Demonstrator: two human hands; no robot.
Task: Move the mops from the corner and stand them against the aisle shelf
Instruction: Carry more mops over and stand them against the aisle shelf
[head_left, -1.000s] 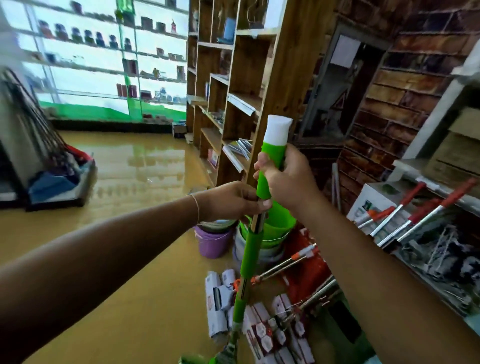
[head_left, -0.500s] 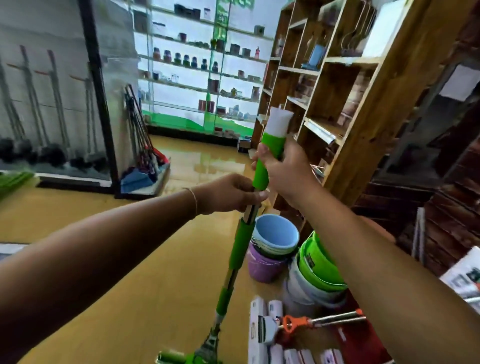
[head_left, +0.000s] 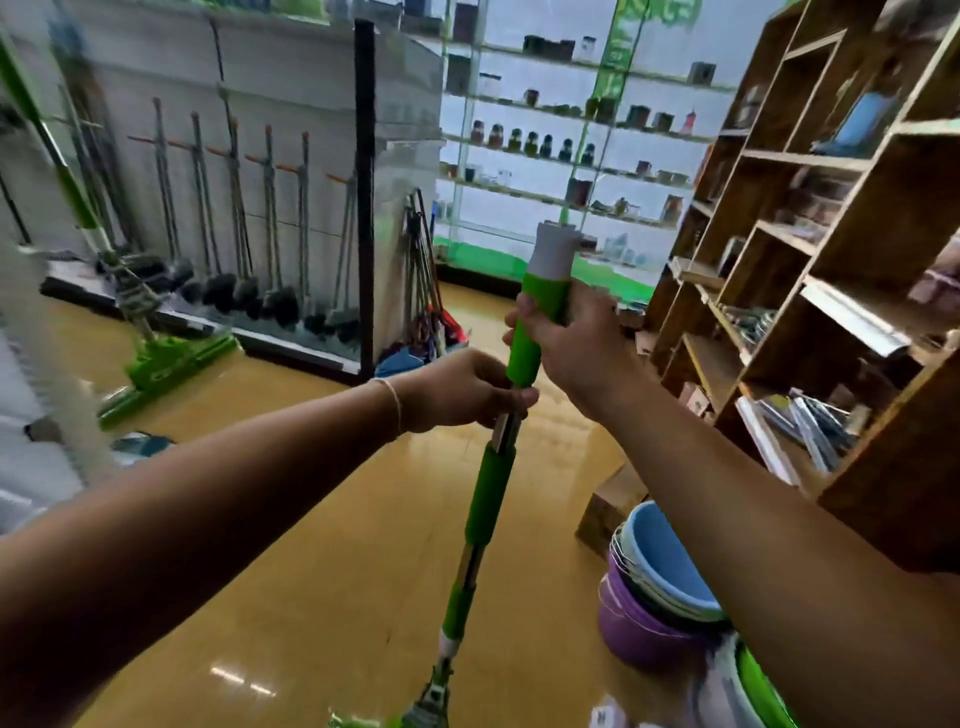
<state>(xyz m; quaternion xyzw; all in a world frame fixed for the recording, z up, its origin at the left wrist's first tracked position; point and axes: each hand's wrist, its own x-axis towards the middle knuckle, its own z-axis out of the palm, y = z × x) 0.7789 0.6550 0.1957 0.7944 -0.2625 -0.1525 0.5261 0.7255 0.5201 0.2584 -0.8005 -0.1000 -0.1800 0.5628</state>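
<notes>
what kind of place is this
Most likely a household-goods shop: a row of long-handled dark-headed mops stands along the grey wall, glass shelves of small jars fill the back, and stacked plastic buckets sit on the floor.

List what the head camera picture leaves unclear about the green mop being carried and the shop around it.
- Green-handled mop: head cut off by the bottom edge.
- Left hand, right hand: fingertips hidden behind the handle.
- Second green mop: motion-blurred.
- Glass-shelf goods: too small.
</notes>
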